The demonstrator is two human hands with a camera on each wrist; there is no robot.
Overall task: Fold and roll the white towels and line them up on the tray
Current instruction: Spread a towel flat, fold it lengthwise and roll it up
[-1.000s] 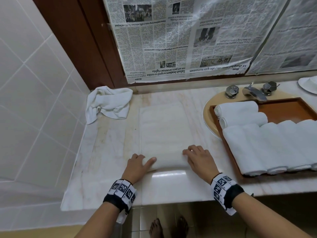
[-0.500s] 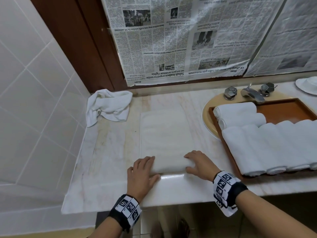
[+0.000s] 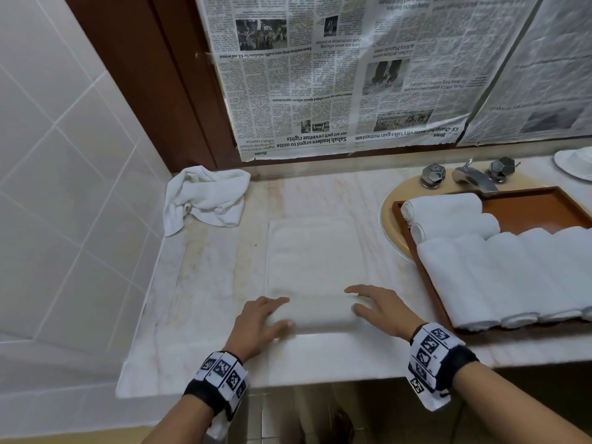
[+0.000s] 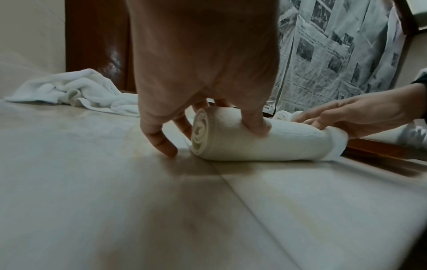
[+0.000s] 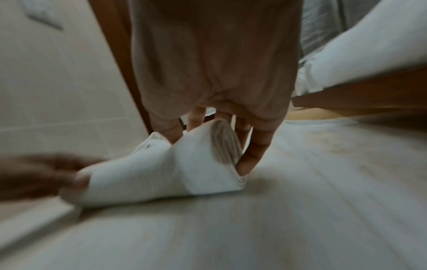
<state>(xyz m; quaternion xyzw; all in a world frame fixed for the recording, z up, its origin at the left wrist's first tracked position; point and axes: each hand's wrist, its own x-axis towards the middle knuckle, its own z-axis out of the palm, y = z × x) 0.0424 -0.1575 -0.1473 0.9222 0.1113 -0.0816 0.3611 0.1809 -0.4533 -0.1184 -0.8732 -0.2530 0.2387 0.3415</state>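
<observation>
A white towel (image 3: 314, 257) lies folded flat on the marble counter, its near end wound into a roll (image 3: 320, 317). My left hand (image 3: 282, 312) grips the roll's left end, fingers over the top and thumb pressing its near side (image 4: 256, 126). My right hand (image 3: 355, 301) holds the right end the same way, with the spiral end (image 5: 226, 144) between its fingers. A brown wooden tray (image 3: 544, 206) to the right carries several rolled white towels (image 3: 512, 277) side by side and two more (image 3: 442, 205) across the back.
A crumpled white towel (image 3: 205, 197) lies at the counter's back left corner by the tiled wall. The tray rests over a sink (image 3: 389, 219) with a chrome faucet (image 3: 474, 177). Newspaper covers the wall behind. A white dish (image 3: 576, 163) sits far right.
Both hands have turned the roll a little further up the flat towel. My left fingers have come up over the roll's top.
</observation>
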